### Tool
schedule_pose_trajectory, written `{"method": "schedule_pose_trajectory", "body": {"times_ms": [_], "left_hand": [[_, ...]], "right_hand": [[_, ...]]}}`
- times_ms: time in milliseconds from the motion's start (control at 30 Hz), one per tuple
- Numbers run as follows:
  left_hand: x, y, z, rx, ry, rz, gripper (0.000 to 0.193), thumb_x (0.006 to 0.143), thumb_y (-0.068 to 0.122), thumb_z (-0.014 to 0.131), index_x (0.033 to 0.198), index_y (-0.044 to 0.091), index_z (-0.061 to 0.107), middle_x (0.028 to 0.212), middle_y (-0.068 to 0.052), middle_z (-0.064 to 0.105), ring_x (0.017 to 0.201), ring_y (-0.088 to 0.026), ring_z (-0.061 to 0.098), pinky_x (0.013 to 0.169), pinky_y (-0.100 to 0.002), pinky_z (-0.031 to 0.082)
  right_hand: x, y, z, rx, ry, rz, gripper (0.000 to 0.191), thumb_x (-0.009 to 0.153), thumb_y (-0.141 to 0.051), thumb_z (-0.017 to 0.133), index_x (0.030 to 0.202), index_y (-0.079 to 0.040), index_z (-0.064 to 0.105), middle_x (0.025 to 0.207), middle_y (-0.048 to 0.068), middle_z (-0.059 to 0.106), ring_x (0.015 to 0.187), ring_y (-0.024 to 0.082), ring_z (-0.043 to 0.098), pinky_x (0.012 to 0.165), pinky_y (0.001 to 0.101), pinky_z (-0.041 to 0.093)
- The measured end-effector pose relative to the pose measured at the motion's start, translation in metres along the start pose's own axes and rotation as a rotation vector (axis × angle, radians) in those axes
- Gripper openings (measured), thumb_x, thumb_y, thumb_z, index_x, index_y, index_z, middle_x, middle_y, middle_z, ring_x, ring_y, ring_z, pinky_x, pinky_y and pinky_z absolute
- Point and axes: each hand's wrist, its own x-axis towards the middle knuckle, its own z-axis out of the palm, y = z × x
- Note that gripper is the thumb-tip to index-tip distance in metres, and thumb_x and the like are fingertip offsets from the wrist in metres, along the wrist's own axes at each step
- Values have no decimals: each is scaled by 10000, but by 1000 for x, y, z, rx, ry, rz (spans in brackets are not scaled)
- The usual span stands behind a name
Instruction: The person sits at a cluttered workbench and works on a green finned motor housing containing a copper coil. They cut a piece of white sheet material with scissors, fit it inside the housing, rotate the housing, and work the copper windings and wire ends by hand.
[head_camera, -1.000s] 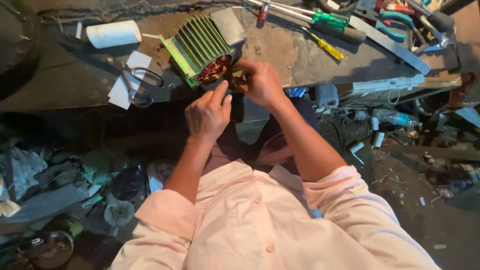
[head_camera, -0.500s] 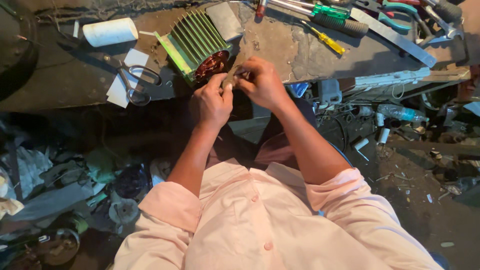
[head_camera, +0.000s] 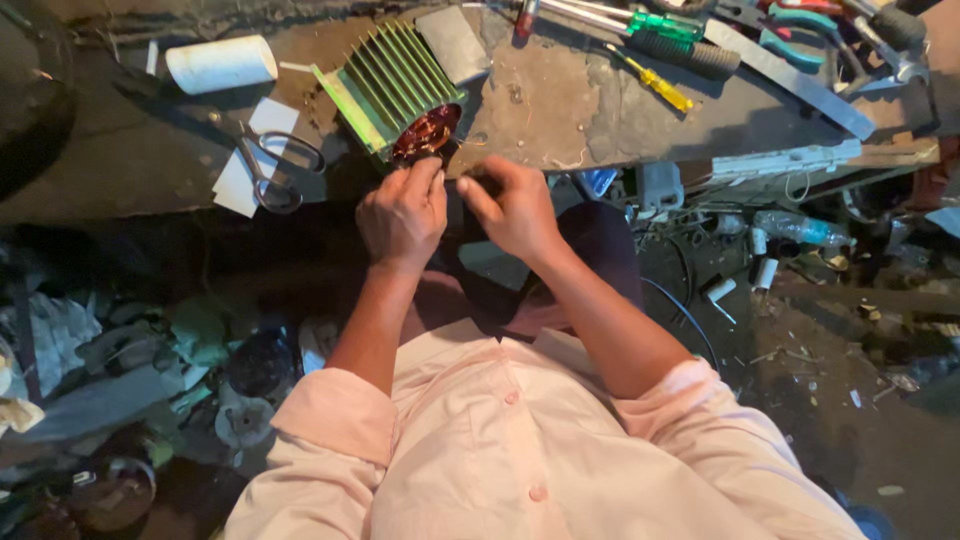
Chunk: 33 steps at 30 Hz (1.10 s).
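Both hands have dropped slightly toward the bench edge since half a second ago. Worn dark workbench (head_camera: 560, 110) carries the green finned metal motor housing (head_camera: 385, 80), copper windings facing the person. Steel scissors (head_camera: 265, 165) left of it; yellow-handled screwdriver (head_camera: 655, 85) right. Left hand (head_camera: 402, 212) fingertips pinched at the housing's mouth; right hand (head_camera: 512, 205) pinches something small, unclear what.

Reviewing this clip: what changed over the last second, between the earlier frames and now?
The left hand rose from below the bench edge to the open copper-wound end of the green finned motor housing. The right hand slid down and toward the left one; both now pinch close together just beneath that opening. Whether either has a grip on anything is unclear. The housing, scissors and white roll stayed put.
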Motion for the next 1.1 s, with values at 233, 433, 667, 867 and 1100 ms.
{"method": "schedule_pose_trajectory", "body": {"times_ms": [233,433,667,867,1100], "left_hand": [[-1,-1,-1,1,-25,-31,125,935,217,730,1051,173,716,813,-109,679,696,-360,680,617,-476,540],[-8,-5,-3,-24,19,-18,175,940,196,709,1107,144,705,876,-114,692,729,-350,691,639,-459,556],[-19,-19,1,-46,16,-155,177,940,250,735,1074,136,717,860,-155,694,752,-384,691,664,-484,551],[-22,-16,2,-173,-68,-340,228,906,256,720,1060,91,755,741,-172,695,721,-389,687,643,-499,529],[-28,-20,16,-340,-41,-387,268,923,250,709,1080,35,740,814,-170,729,746,-334,723,695,-431,563]], "right_hand": [[22,23,21,119,87,81,112,928,-145,755,946,-39,725,773,71,749,666,108,693,586,267,524],[23,10,18,16,51,49,134,919,-153,767,966,-43,706,808,73,758,658,175,724,595,299,536],[17,-2,18,-242,116,-208,355,808,-266,885,1028,-72,685,907,84,737,736,240,753,621,341,564],[18,-1,23,-456,193,-303,376,769,-355,909,957,-109,696,885,51,736,737,266,732,601,373,549],[22,1,19,-559,173,-329,306,834,-345,890,950,-125,711,836,33,728,691,254,718,581,377,537]]}}
